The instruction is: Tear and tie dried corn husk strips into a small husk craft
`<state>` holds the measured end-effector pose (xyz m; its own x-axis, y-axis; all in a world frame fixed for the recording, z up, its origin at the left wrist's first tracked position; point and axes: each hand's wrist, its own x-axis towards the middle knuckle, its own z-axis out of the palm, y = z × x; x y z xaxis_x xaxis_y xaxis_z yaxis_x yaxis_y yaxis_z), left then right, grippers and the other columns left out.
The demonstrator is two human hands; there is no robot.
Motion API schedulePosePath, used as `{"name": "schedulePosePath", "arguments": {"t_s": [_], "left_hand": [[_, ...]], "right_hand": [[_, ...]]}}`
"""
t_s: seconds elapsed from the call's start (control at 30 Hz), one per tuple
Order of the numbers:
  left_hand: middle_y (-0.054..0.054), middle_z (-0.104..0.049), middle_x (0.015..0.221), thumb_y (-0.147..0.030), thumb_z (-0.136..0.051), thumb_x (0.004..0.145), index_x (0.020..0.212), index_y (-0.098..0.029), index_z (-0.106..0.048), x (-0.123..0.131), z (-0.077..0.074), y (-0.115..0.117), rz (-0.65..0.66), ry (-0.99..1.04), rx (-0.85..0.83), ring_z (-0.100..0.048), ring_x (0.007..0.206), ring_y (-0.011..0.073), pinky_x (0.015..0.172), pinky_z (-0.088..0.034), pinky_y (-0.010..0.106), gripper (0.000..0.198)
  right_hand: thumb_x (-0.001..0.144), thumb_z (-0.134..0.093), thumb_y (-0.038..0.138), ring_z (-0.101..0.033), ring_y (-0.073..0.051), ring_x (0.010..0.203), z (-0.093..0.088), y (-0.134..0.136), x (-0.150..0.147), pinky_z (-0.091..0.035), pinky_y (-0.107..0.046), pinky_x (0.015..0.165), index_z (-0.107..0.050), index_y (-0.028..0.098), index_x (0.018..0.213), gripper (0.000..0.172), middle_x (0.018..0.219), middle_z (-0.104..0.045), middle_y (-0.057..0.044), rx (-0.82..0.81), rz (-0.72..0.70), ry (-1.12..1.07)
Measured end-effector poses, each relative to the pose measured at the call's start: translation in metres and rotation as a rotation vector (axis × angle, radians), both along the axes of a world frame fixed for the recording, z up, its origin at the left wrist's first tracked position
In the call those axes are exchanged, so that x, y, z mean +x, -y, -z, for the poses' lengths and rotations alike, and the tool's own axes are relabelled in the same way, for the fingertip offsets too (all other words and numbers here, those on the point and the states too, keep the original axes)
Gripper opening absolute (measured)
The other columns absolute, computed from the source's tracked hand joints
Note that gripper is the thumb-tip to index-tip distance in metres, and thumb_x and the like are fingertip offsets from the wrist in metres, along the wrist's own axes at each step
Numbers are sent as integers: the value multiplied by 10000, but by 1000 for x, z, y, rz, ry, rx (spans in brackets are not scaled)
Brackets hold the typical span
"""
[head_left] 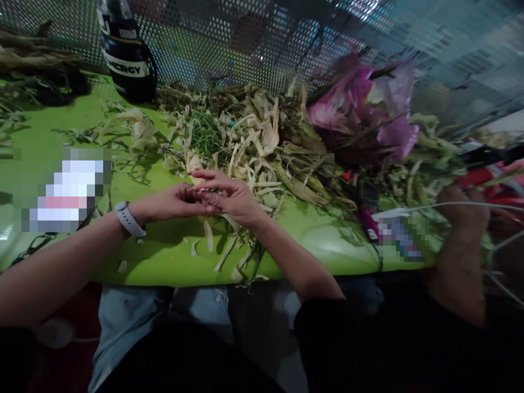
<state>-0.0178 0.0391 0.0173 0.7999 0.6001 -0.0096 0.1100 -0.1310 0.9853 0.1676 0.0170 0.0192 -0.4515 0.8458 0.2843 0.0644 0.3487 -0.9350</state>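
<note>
My left hand and my right hand meet above the green table's front part. Both pinch at the same spot, with fingertips and thumbs touching. Whatever is between them is mostly covered by the fingers and too small to name. On my right hand the index finger stretches out over the left fingertips. A white band circles my left wrist. Just behind the hands lie pale dried husk strips and a small heap of thin green strands. Several loose pale strips lie below my hands, near the table edge.
A black bottle stands at the back left against a perforated metal screen. A blurred phone lies left, another right. Behind the husks sits a pink plastic bag. Another person's hand is at the right, beside a white cable.
</note>
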Motion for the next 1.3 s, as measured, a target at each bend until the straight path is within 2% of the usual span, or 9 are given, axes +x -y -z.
{"name": "schedulePosePath", "arguments": {"t_s": [0.17, 0.4, 0.57, 0.67, 0.77, 0.87, 1.07, 1.2, 1.3], "left_hand": [[-28, -383, 446, -497, -660, 797, 514, -167, -562, 2, -3, 2, -45, -62, 19, -282, 426, 64, 419, -236, 235, 446], [3, -495, 468, -488, -678, 783, 533, -166, -576, 9, -1, 11, 7, -98, -78, -371, 427, 76, 431, -275, 229, 420], [-7, -515, 506, -495, -657, 806, 725, -158, -686, 7, 2, 7, -202, -27, -160, -413, 459, 74, 457, -306, 210, 348], [-12, -478, 491, -521, -633, 817, 622, -150, -637, 5, 3, 4, -307, 1, -164, -372, 443, 63, 436, -272, 210, 419], [-17, -471, 480, -525, -652, 799, 564, -155, -575, 5, 3, 2, -330, 20, -174, -343, 426, 55, 424, -257, 210, 445], [-17, -487, 484, -512, -660, 798, 607, -157, -612, 5, 4, 0, -317, 35, -160, -360, 433, 58, 425, -258, 207, 406], [-3, -535, 486, -488, -660, 808, 601, -151, -620, 4, 1, 3, -223, -14, -118, -423, 441, 64, 436, -302, 202, 398], [-2, -569, 499, -495, -675, 794, 669, -148, -636, 7, 2, 6, -243, 5, -139, -466, 447, 71, 444, -348, 194, 371], [3, -626, 569, -501, -690, 781, 751, -151, -639, 8, 9, 5, -306, 106, -260, -518, 490, 75, 493, -418, 189, 355]], "right_hand": [[792, -719, 377, -569, -178, 1170, 7, -2, -2, -405, -426, 1088, -741, 284, 835, 105, 1091, -684, -12, -9, 180, -73], [798, -702, 410, -629, -168, 1038, 6, -1, -3, -470, -378, 1008, -735, 253, 863, 173, 993, -707, -19, -55, 214, -64], [795, -622, 596, -651, -168, 896, -4, -6, 9, -520, -328, 848, -692, 224, 950, 410, 934, -704, -34, -192, 248, -74], [816, -529, 671, -604, -142, 717, -10, -7, 19, -475, -273, 676, -660, 178, 837, 511, 761, -655, -29, -252, 221, 85], [785, -605, 636, -464, -102, 579, -9, -8, 21, -361, -247, 559, -579, 173, 692, 473, 600, -519, 20, -186, 157, 224], [820, -592, 590, -443, -106, 623, -2, -9, 17, -355, -251, 601, -555, 182, 705, 426, 643, -499, 22, -68, 156, 200], [878, -523, 566, -450, -121, 666, 6, -11, 10, -359, -270, 663, -521, 198, 726, 398, 691, -512, 14, 134, 380, 245], [872, -532, 563, -466, -125, 674, 7, -13, 11, -372, -273, 668, -513, 201, 715, 396, 691, -521, 10, 125, 404, 238], [870, -549, 544, -513, -132, 747, 7, -18, 19, -413, -268, 715, -549, 209, 817, 339, 789, -568, 0, 85, 491, 124]]}}
